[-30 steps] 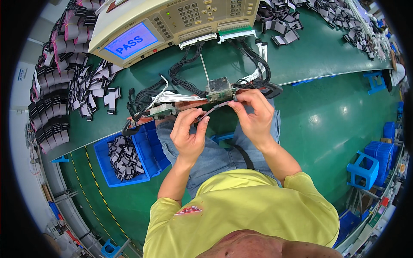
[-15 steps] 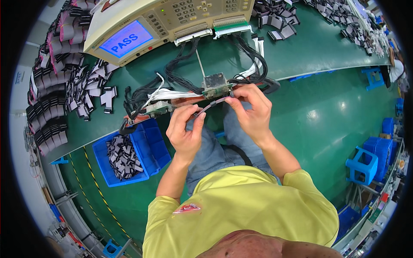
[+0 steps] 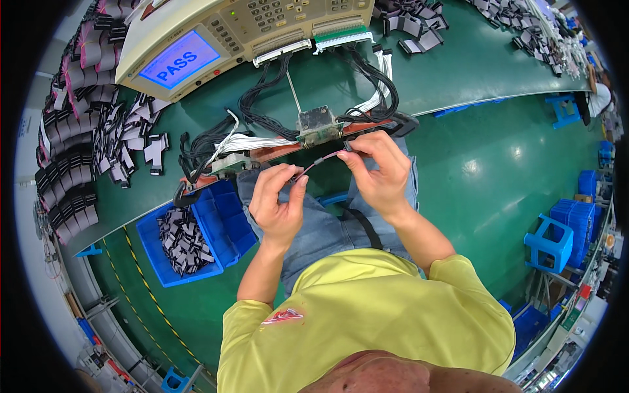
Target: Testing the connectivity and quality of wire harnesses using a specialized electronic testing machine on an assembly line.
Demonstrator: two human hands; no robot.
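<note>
A short flat ribbon cable (image 3: 318,161) is stretched between both hands, just below the edge of a green workbench (image 3: 452,65). My left hand (image 3: 278,203) pinches its lower end. Its upper end, with a dark connector, sits in the fingertips of my right hand (image 3: 377,167). Right above the hands lies an orange fixture board (image 3: 282,152) carrying a small metal connector block (image 3: 318,121) and a second socket (image 3: 236,164). Black and white wire bundles (image 3: 262,111) run from the board up to a beige tester (image 3: 242,26) with a lit blue screen.
A blue bin (image 3: 196,236) with several dark cable pieces hangs under the bench at my left. Stacks of grey ribbon cables (image 3: 85,131) cover the bench's left part, and more lie at the far right (image 3: 524,26). A blue stool (image 3: 550,242) stands on the green floor.
Both hands have shifted slightly with the ribbon cable, which is still held between them. The view has tilted a little, so the tester sits higher in the picture.
</note>
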